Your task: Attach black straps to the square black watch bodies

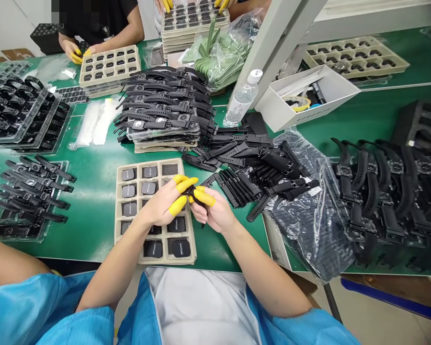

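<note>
My left hand point(167, 201), with yellow finger cots on its fingertips, pinches a small black watch point(189, 190) over the right side of a beige tray. From the other side my right hand point(215, 208), also in yellow cots, closes on the same watch. Fingers cover most of it, and a dark strap end hangs below my right fingers. Square black watch cases lie in several pockets of the beige tray point(191, 247); a pocket at its far right corner holds none. A heap of loose black watch straps point(244, 167) lies to the right of my hands.
Stacked trays of strapped watches point(161, 105) stand ahead, with a water bottle point(242, 98) and white box point(309, 96) to their right. More watches point(391, 187) line the right side over plastic wrap point(309, 225). A co-worker's arm point(10, 254) is close at left.
</note>
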Tool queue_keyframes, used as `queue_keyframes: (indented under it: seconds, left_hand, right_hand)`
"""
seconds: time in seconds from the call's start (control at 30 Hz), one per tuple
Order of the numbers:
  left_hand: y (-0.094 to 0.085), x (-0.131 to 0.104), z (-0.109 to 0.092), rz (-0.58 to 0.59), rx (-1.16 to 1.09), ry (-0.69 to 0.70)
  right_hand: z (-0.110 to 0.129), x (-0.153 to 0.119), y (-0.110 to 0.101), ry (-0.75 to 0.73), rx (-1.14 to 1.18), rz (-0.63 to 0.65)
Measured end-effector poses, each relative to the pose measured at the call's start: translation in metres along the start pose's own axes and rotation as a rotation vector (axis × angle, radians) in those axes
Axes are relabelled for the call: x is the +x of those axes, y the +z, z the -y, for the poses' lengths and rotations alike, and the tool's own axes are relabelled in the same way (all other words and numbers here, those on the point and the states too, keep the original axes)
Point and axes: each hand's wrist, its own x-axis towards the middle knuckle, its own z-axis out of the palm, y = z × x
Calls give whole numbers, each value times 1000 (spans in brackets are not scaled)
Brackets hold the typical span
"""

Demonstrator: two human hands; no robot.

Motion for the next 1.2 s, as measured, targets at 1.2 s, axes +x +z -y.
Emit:
queue_keyframes:
  seconds: [1.2]
  left_hand:
    - [-6, -3, 1, -10, 5, -13]
  right_hand:
    - [0, 2, -4, -3, -3, 10]
